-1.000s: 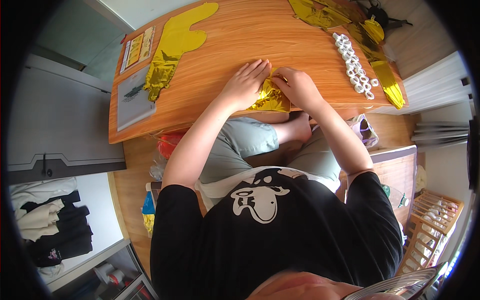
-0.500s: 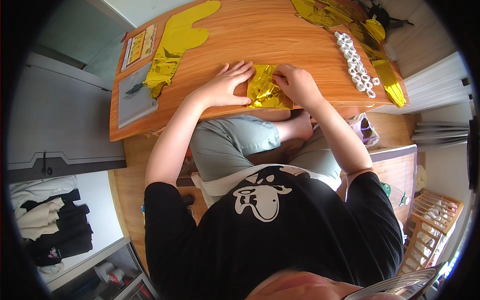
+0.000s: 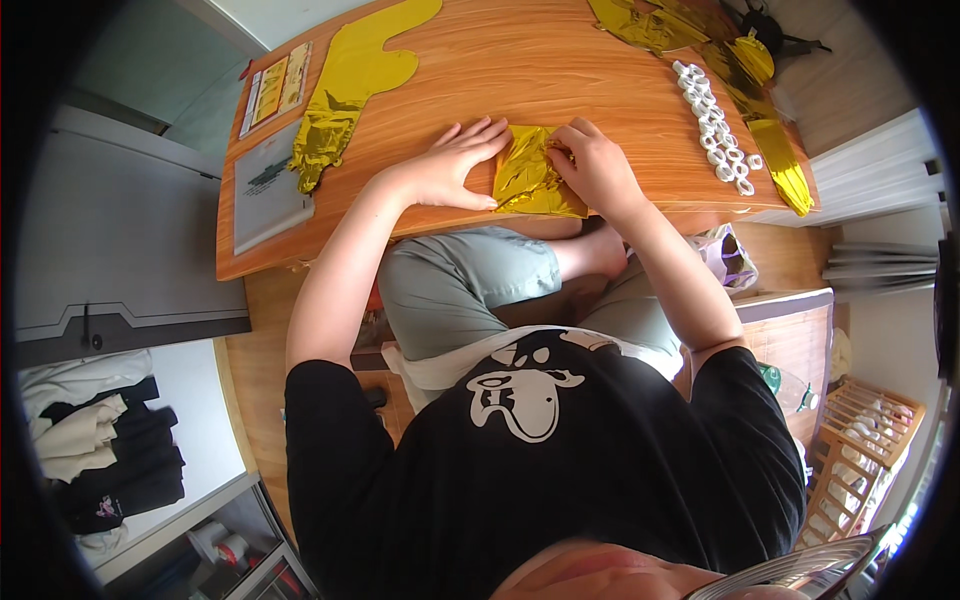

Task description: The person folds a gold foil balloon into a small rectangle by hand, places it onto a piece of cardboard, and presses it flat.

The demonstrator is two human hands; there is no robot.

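A folded gold foil sheet (image 3: 525, 178), creased and shiny, lies at the near edge of the wooden table; it looks like a flat foil balloon. My left hand (image 3: 450, 170) rests spread on the table, its fingertips and thumb along the foil's left edge. At the foil's right side, the bent fingers of my right hand (image 3: 595, 165) pinch its upper right part. Exactly what lies between those fingertips is partly hidden.
A larger flat gold foil balloon (image 3: 370, 70) lies at the left, over a clear plastic packet (image 3: 265, 200) beside a printed card (image 3: 275, 88). Several white rings (image 3: 712, 125) stand in rows at the right. Beyond them are more gold foil pieces (image 3: 775, 165) and a black item (image 3: 760, 30).
Both hands stay almost in place. The foil between them shows less glare and slightly different creases, and the right fingers have shifted a little on it.
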